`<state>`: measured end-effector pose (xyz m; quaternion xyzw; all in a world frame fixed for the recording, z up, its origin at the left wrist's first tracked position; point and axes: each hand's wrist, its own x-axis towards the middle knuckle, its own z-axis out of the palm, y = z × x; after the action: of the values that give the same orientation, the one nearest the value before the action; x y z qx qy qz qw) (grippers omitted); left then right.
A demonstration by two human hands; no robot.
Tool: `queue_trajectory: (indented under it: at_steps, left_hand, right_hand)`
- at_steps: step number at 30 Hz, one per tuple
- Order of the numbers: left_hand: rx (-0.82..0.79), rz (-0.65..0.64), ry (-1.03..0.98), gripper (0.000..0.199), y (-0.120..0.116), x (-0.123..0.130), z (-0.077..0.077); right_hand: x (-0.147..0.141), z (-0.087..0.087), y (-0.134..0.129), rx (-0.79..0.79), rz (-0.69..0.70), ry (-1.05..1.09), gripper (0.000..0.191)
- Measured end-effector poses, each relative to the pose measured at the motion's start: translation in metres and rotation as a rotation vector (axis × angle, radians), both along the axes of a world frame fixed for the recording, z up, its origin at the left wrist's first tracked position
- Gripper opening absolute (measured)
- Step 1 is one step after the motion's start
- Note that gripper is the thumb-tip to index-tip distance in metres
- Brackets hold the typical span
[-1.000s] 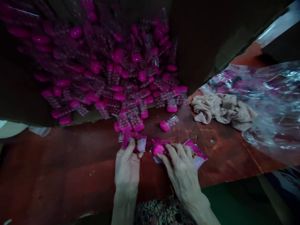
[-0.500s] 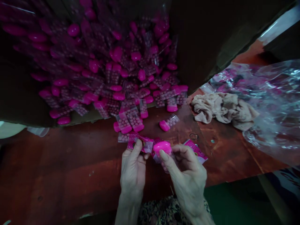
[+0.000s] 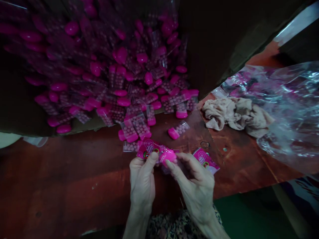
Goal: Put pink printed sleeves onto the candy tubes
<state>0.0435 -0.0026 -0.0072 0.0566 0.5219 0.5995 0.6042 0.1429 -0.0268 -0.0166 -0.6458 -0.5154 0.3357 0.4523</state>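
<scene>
My left hand (image 3: pixel 144 176) pinches a printed pink wrapper (image 3: pixel 147 147) between thumb and fingers. Close beside it, my right hand (image 3: pixel 196 181) grips a small container with a bright pink cap (image 3: pixel 167 156), which lies against the wrapper. The lower part of this container is mostly hidden by the fingers. Just beyond the hands, a clear container of pale balls (image 3: pixel 130 146) lies on the table, and a single pink-capped container (image 3: pixel 178 129) rests farther right. Another printed wrapper (image 3: pixel 206 160) lies flat to the right of my right hand.
A large cardboard box (image 3: pixel 219 43) lies open ahead, with many pink-capped containers (image 3: pixel 122 101) spilling to its edge. On the red-brown table (image 3: pixel 62 176), a crumpled cloth (image 3: pixel 236 113) sits at the right beside a clear plastic bag (image 3: pixel 294 113). A pale round object (image 3: pixel 8 139) shows at the left edge.
The pink-capped container in my right hand has moved left and now overlaps the wrapper in my left hand. The two hands are closer together. The view has shifted slightly.
</scene>
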Motion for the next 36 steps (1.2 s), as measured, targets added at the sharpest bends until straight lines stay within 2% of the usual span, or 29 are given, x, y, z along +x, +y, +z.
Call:
queue_trajectory:
  at_steps: [4,9,14,18,20,22,24,27,31,36]
  left_hand:
    - [-0.007,-0.061,-0.042,0.013,0.001,0.002,0.0]
    - [-0.031,-0.055,-0.127,0.014,0.002,0.009,-0.001]
    - [-0.029,-0.095,-0.124,0.015,0.001,0.011,0.0]
    - [-0.075,-0.071,-0.155,0.024,-0.001,0.011,0.001]
    - [-0.053,-0.038,-0.147,0.026,-0.003,0.013,0.001]
    - [-0.026,-0.08,-0.185,0.026,-0.006,0.016,0.002]
    - [-0.03,-0.148,-0.254,0.026,-0.009,0.019,0.004]
    - [-0.052,-0.179,-0.294,0.023,-0.011,0.022,0.006]
    - [-0.024,-0.226,-0.277,0.022,-0.011,0.022,0.01]
    - [0.05,-0.254,-0.196,0.021,-0.013,0.022,0.016]
  right_hand:
    - [0.002,0.004,0.001,0.138,0.007,-0.085,0.011]
    - [0.0,0.001,-0.002,0.092,0.026,0.011,0.011]
    - [0.002,0.002,-0.003,0.152,-0.023,-0.026,0.017]
    - [0.004,0.003,-0.004,0.049,0.039,0.146,0.013]
    - [0.004,0.003,-0.006,0.019,0.017,0.207,0.013]
    - [0.003,0.001,-0.006,0.026,-0.03,0.216,0.013]
    - [0.003,-0.001,-0.007,0.065,-0.063,0.187,0.015]
    - [0.004,-0.002,-0.006,0.169,-0.047,0.082,0.019]
    - [0.006,-0.002,-0.009,0.301,0.006,-0.05,0.021]
    - [0.006,-0.002,-0.016,0.439,-0.011,-0.224,0.023]
